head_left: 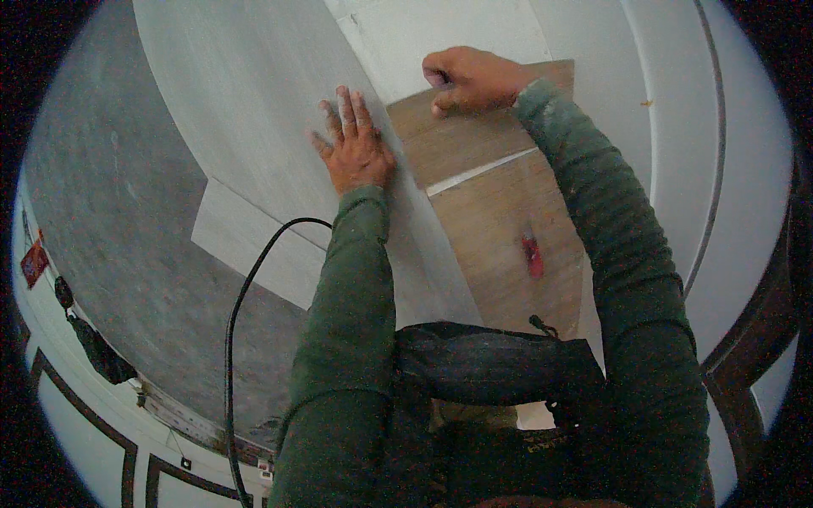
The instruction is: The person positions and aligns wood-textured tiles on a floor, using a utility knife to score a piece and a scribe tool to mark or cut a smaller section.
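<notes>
My left hand [359,159] lies flat with its fingers spread on a long pale grey plank [254,93], close to its right edge. My right hand [479,80] is closed, fingers curled toward the thumb, over the far edge of a brown wood-grain plank piece [466,140]. Whatever sits between those fingers is too dark and small to make out. A narrow gap separates that piece from a second brown wood-grain plank [491,224] nearer me. On this nearer plank rests a small red tool [532,256], its kind blurred. Both my forearms wear green sleeves.
A black cable [231,339] curves past my left forearm. A shorter pale plank [254,241] lies by the long one over a dark grey floor [102,169]. White panelling [677,144] rises at the right. A black item [100,351] is at the far left.
</notes>
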Demonstrator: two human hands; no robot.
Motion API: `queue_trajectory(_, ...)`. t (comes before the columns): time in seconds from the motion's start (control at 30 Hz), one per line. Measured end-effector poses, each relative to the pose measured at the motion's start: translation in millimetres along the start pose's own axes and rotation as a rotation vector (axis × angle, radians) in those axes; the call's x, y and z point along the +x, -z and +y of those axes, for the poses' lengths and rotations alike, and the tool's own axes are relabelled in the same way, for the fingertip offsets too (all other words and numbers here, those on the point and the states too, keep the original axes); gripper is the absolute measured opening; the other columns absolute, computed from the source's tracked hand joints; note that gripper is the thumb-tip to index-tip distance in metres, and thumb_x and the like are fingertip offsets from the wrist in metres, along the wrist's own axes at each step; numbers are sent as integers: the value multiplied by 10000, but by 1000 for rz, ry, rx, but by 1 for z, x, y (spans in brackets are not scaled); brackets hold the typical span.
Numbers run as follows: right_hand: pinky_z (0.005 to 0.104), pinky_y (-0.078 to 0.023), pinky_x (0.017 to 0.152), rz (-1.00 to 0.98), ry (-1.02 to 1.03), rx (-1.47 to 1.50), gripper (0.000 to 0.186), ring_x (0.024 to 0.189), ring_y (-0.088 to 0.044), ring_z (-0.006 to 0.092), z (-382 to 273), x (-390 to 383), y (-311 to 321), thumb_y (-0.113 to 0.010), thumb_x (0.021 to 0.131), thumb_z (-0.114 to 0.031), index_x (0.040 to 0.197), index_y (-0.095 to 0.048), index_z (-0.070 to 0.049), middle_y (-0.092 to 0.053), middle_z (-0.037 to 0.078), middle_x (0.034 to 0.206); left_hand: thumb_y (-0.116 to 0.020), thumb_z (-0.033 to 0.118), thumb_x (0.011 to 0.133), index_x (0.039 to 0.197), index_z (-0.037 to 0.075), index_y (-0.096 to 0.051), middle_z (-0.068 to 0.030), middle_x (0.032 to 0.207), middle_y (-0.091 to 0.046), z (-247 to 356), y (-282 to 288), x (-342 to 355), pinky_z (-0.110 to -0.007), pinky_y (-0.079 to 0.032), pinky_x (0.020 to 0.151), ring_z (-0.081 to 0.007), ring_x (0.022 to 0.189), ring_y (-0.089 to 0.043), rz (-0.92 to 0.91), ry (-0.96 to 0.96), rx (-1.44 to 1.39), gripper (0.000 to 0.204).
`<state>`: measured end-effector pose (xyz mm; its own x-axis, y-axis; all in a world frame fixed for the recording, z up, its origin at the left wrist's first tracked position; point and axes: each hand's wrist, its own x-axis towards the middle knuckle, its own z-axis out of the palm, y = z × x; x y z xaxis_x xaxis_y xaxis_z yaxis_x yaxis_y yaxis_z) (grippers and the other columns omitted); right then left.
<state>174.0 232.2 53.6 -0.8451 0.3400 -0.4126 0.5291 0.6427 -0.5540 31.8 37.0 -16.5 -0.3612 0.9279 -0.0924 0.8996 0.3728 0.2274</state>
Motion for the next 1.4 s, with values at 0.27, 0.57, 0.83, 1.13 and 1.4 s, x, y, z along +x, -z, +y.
queue_trajectory(0.27, 504, -187, 1148, -703, 70, 605, 529, 1354, -334, 416, -48, -50, 221, -454, 963, -281, 1402, -387, 6, -353, 264, 1453, -455, 208, 903, 1517, 128, -189, -31, 1607, -78, -2, -2, 1, -578, -40, 1151, -268, 1480, -37, -44, 53, -31, 674)
queue_trajectory(0.57, 384, -465, 736, 1254, -871, 862, 377, 761, -593, 239, -21, -130, -5, -617, 894, -337, 889, -628, 40, -650, 159, 835, -440, 110, 878, 1515, 95, -165, -61, 1603, -103, 5, 5, 1, -570, -42, 1154, -277, 1476, -84, 43, 21, -193, 693)
queue_trajectory(0.83, 432, -466, 830, 1556, -714, 1875, 332, 986, -572, 265, -25, -124, -112, -556, 953, -250, 1199, -506, -33, -601, 104, 1117, -449, 140, 900, 1475, 75, -290, -96, 1568, -230, -3, -5, -3, -554, -90, 1156, -319, 1460, -149, 219, -27, -399, 601)
queue_trajectory(1.13, 402, -539, 616, 1122, -1092, 1600, 298, 769, -607, 213, 14, -133, -102, -607, 915, -252, 989, -559, 33, -595, 121, 896, -567, 377, 886, 1341, 145, -525, -91, 1529, -324, -2, 0, 0, -564, -109, 1149, -306, 1450, -194, 116, -128, -223, 513)
queue_trajectory(1.4, 382, -524, 582, 596, -1130, 318, 355, 637, -659, 266, 18, -129, -83, -658, 860, -323, 830, -603, 27, -651, 120, 654, -600, 400, 863, 1368, 175, -491, -99, 1531, -315, -8, 1, -3, -575, -123, 1142, -314, 1446, -202, 67, -137, -128, 564)
